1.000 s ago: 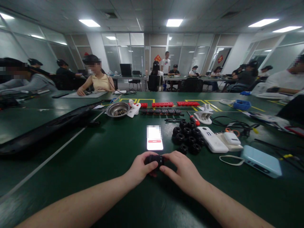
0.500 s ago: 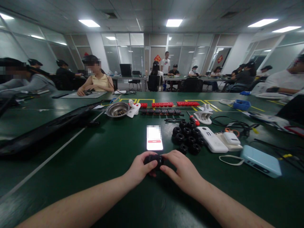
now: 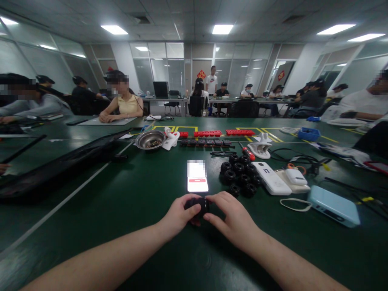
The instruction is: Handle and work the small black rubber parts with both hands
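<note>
Both my hands meet at the near middle of the green table (image 3: 127, 202). My left hand (image 3: 178, 216) and my right hand (image 3: 232, 220) are closed from either side on one small black round part (image 3: 198, 204), held just above the table. Most of the part is hidden by my fingers. A lit phone (image 3: 197, 176) lies flat just beyond it. To the right of the phone sits a pile of several similar black round parts (image 3: 240, 173).
White devices (image 3: 271, 178) and a light blue box (image 3: 333, 205) lie at the right, with cables behind. A metal bowl (image 3: 150, 140), a red-handled screwdriver (image 3: 247, 152) and red and black strips (image 3: 209, 133) sit farther back. A long black bag (image 3: 60, 161) lies at left. Other people sit around the tables.
My hands and the black part have hardly moved. At the far left a person's arm and a dark flat object have shifted.
</note>
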A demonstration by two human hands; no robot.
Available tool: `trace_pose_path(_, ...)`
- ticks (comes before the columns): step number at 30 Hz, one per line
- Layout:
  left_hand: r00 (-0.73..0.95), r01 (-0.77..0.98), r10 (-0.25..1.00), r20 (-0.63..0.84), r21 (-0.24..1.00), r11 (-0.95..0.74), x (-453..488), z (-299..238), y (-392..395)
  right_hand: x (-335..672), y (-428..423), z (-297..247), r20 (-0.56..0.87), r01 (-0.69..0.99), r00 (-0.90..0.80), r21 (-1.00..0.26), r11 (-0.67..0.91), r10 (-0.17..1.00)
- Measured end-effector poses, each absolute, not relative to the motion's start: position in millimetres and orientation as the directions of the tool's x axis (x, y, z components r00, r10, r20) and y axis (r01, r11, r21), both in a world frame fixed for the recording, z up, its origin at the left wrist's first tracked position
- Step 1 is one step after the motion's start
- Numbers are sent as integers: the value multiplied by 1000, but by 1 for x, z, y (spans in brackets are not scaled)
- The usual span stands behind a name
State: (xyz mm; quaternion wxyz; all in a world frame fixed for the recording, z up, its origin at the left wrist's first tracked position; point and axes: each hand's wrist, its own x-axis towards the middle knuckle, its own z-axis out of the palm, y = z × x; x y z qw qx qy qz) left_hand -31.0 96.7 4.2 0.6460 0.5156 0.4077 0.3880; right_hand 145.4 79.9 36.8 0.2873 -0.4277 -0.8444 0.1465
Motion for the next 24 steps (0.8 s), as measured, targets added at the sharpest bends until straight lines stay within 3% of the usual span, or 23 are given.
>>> trace_pose_path(4,359,-87,925,-123,983,164,-31,5,97,145,78,40,397,594,-504,-486,641,767)
trace_pose_path(11,328,-84,936,-128,983,164,-31,9,95,145,81,39,298,672,-453,-505,541,840)
trace_pose_path(17,351,-100,929,-120,981,164,-31,5,96,147,80,40,351,600,-495,-524,605,795)
trace_pose_path(24,324,-88,938,-125,983,161,-30,8,95,147,82,37,304,632,-447,-558,538,841)
